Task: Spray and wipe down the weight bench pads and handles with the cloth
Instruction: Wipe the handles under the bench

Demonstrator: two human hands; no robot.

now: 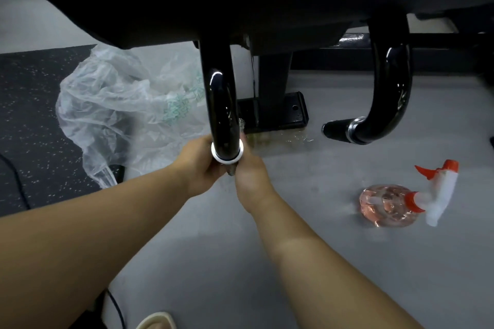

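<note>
Plastic bag (115, 104) lies left of the hands. Left hand (199, 165) and right hand (250, 176) both curl round the near handle (223, 104) end, seemingly wiping; cloth hidden. Next probably the far handle (387, 88), rightward, above the spray bottle (417, 200)

A smooth grey floor (294, 262) fills most of the view under dim, even light. A crumpled clear plastic bag (115, 104) with green print lies on it. Left of the bag spreads a black rubber mat (34, 115) flecked with pale specks, crossed by a thin black cable (16, 176). Right of the bag a small wet patch (280, 139) glistens. Well below the bag, at the bottom edge, is a beige sandal (157, 320).
</note>
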